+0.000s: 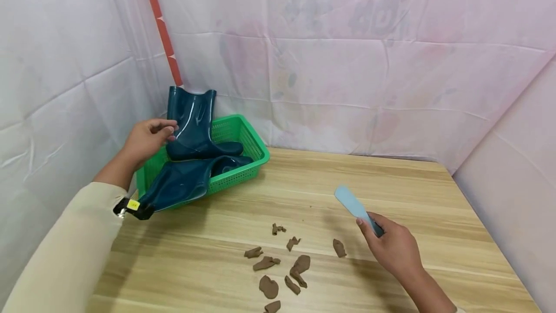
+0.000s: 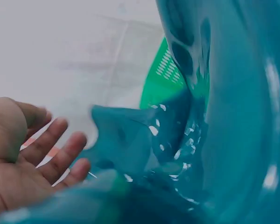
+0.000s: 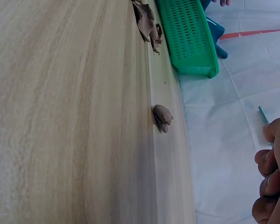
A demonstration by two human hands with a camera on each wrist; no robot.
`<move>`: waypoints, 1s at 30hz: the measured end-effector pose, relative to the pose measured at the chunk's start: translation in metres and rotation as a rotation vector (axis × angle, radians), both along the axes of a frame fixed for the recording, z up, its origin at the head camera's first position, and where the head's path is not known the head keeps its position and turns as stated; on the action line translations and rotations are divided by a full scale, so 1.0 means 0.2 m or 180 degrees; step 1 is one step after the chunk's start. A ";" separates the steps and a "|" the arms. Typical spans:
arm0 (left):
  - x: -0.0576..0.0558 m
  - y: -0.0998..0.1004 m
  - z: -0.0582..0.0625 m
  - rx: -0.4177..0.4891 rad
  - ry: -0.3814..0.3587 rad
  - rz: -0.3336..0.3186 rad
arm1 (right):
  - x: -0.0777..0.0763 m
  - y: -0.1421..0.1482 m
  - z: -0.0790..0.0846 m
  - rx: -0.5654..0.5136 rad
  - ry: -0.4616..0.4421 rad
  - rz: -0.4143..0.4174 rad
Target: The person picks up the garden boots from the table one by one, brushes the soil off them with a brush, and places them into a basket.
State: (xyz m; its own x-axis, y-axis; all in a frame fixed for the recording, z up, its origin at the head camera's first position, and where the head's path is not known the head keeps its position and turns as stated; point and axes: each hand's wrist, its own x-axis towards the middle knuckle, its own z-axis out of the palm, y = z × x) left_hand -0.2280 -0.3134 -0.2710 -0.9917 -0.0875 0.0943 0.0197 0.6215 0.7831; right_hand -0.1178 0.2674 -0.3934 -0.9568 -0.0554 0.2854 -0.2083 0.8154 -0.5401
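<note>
My right hand (image 1: 394, 245) grips a pale blue scraper (image 1: 351, 203) by its dark handle, the flat blade pointing up and left over the table. In the right wrist view its curled fingers (image 3: 270, 182) show at the right edge. My left hand (image 1: 149, 140) hovers at the upright dark teal rubber boot (image 1: 191, 122), fingers loosely bent with nothing between them. A second rubber boot (image 1: 184, 182) lies on its side in front, its shaft over the rim of the green basket (image 1: 260, 158). In the left wrist view, the left palm faces up beside glossy boot rubber (image 2: 238, 116).
Several brown clay-like scraps (image 1: 268, 287) lie about the front middle of the wooden table (image 1: 391, 182). One separate scrap (image 1: 339, 248) sits nearer the right hand. White cloth walls (image 1: 326, 62) stand behind and on both sides, with a red strip (image 1: 160, 23) at the back left corner.
</note>
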 end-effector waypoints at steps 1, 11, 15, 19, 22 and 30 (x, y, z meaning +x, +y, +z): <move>0.02 0.01 0.02 -0.0041 0.0004 -0.0075 | 0.00 0.00 0.00 0.0005 -0.0066 -0.0010; 0.32 0.29 0.20 -0.0748 0.0156 -0.0878 | 0.03 0.05 0.03 -0.0043 -0.0289 -0.0002; 0.43 0.42 0.21 -0.0894 0.0373 -0.1077 | 0.04 0.08 0.03 -0.0018 -0.0345 -0.0003; 0.52 0.52 0.18 -0.0969 0.0587 -0.1263 | 0.06 0.11 0.03 0.0003 -0.0461 0.0002; 0.59 0.59 0.15 -0.1004 0.0722 -0.1417 | 0.07 0.13 0.03 0.0029 -0.0495 0.0004; 0.71 0.77 0.00 -0.1204 0.0890 -0.1718 | 0.11 0.20 0.03 0.0144 -0.0685 -0.0156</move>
State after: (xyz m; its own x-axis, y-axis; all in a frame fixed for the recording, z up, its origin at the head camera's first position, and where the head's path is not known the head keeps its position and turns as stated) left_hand -0.0867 -0.1599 -0.2704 -0.8217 0.4975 0.2782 0.5695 0.6964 0.4367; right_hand -0.0967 0.3067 -0.3884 -0.9972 -0.0153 0.0726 -0.0516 0.8462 -0.5304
